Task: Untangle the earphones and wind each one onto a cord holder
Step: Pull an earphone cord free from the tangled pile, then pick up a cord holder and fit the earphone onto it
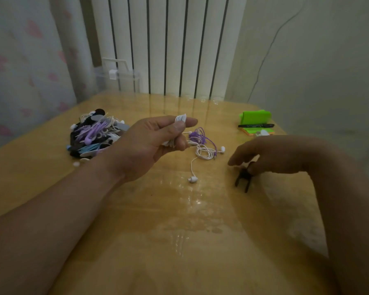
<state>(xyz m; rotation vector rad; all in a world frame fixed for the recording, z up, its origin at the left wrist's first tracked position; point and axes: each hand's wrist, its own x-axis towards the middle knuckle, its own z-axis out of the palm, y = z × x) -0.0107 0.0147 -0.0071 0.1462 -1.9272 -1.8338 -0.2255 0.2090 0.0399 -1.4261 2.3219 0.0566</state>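
Earphones (180, 119) coiled in left hand (149, 143) | black holder (243, 179) pinched by right hand (271, 154)

One wide-angle camera, worn on the person's head, faces forward and down across the wooden table (136, 241) toward the white ribbed radiator (168, 45) at its far edge. The range is close: both forearms enter from the bottom corners, and the left hand (149, 145) and right hand (271, 154) sit at mid-frame. The table edges bow toward the frame borders.
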